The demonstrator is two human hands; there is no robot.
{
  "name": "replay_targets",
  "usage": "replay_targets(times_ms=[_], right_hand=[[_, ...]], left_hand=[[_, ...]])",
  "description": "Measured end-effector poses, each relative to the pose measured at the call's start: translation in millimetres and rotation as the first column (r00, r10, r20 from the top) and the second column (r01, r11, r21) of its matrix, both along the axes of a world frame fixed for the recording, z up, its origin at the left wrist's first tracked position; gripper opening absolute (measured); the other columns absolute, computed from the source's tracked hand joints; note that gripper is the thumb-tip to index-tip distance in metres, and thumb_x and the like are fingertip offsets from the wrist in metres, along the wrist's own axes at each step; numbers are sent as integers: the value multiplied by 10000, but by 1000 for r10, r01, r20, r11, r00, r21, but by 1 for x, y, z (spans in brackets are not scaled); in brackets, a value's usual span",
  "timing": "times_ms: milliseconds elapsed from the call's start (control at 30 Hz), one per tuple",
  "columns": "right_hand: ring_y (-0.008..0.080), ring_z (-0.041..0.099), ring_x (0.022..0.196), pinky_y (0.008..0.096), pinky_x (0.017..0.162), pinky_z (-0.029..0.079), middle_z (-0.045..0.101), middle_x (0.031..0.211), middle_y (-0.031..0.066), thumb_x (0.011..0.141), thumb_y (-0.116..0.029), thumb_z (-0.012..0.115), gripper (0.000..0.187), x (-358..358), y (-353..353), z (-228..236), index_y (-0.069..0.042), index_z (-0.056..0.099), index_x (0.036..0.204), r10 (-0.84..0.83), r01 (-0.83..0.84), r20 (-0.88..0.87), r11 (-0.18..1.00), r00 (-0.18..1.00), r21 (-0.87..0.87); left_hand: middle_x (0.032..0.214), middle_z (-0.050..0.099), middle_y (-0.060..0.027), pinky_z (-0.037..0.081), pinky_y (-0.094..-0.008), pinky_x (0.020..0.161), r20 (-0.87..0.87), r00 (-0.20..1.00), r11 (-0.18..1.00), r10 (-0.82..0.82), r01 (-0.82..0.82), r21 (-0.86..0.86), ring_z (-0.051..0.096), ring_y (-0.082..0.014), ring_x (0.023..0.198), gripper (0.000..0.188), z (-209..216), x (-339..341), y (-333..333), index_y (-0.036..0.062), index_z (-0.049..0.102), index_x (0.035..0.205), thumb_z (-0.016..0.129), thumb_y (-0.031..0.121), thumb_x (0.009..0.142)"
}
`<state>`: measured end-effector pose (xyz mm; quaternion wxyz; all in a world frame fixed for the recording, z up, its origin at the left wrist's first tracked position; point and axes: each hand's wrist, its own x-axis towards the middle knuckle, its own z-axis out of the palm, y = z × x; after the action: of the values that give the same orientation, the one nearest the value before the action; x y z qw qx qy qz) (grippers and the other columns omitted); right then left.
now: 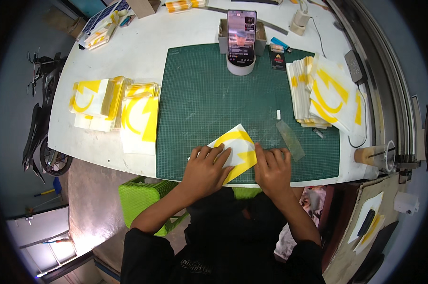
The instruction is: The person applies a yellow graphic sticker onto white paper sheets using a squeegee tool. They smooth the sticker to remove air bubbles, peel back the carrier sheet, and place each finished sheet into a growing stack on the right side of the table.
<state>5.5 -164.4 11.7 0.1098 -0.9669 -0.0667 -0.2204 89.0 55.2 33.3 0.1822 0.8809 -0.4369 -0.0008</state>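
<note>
A white and yellow printed paper sheet, seemingly folded, lies at a slant on the front part of the green cutting mat. My left hand rests on its left side, fingers spread and lying over the paper. At the sheet's right edge, my right hand has its fingers bent and closed on the border; the fingertips partly hide that edge. Just right of my right hand lies a clear strip. A small white piece sits above the strip on the mat.
Stacks of matching printed sheets stand left and right of the mat. A phone leans in a white stand at the back. A plastic cup with a brown drink is near the right edge. A green stool stands below the table.
</note>
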Motion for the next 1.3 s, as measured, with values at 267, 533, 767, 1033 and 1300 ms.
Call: replay_targets(times_ms=[267,533,767,1033,1300], right_hand=[[271,695,922,404,875,490,747,965,127,853,92,726,373,-11,-11,-3,40,678,1219,59,-149,177,817,983,557],[233,622,1199,384,1061,446,660,1317,205,926,-11,696,528,-45,-31,-10,43,508,1416,-139,80,-47,240,989,967],[268,639,1160,398,1062,464,676,1217,168,944,13,677,417,-62,-36,1,42,579,1349,-176,132,-35,577,984,806],[427,541,1345,511,1164,363,633,1384,222,906,-74,748,540,3,-177,63,12,587,1415,-307,310,49,945,950,-102],[317,637,1184,537,1127,375,701,1203,132,861,45,702,315,4,-199,77,-15,699,1170,-235,212,-146,965,961,-153]], left_hand=[[1227,674,-193,480,-462,999,-204,941,911,271,-319,-263,634,-368,1110,459,0,3,-13,8,651,1310,758,251,935],[985,749,-245,570,-418,810,-385,763,695,520,-639,-329,747,-369,928,341,0,37,69,-45,683,1199,751,165,940],[1333,617,-238,482,-454,1033,210,659,681,722,-625,-381,593,-419,1221,490,12,83,134,9,606,1347,779,119,901],[1297,649,-180,409,-524,1082,10,867,809,498,-461,-366,594,-361,1235,386,-37,-27,73,37,707,1182,817,89,816],[1254,687,-121,355,-528,1118,-22,868,798,496,-466,-381,616,-324,1209,420,-55,-35,42,50,691,1200,799,189,819]])
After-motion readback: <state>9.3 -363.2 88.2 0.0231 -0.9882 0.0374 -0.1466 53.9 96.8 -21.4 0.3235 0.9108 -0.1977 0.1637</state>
